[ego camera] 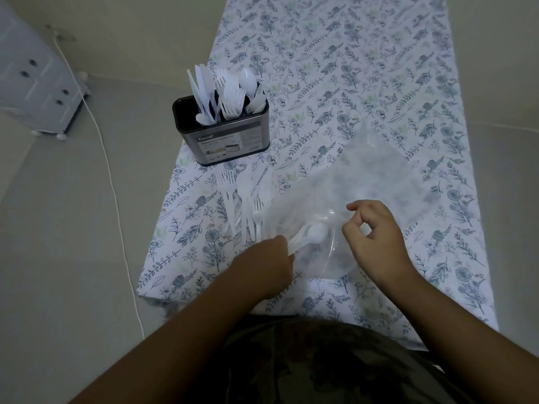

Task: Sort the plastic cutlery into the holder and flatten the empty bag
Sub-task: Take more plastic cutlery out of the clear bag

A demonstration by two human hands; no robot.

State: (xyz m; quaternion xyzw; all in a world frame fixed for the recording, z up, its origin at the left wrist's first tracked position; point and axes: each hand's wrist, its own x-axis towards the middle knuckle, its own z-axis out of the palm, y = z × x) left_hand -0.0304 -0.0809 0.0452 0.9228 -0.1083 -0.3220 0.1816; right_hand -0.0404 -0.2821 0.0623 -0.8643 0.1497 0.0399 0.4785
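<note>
Head view: left hand (269, 259) is gripping a bunch of white spoons (309, 235) by the handles, bowls inside the mouth of the clear bag (358, 196). Right hand (376, 237) is pinching the bag's film, holding it open. Loose forks (233, 199) are lying just left of the bag; holder (224, 135) is standing at the far left, already stocked with cutlery. Spoons look light, stiff and slick, so best gripped by the handles; bag is thin, floppy and crinkly. Bench is wearing a floral cloth (364, 68); a pale floor, white cable (116, 205) and drawer unit (32, 77) are sitting to the left.
</note>
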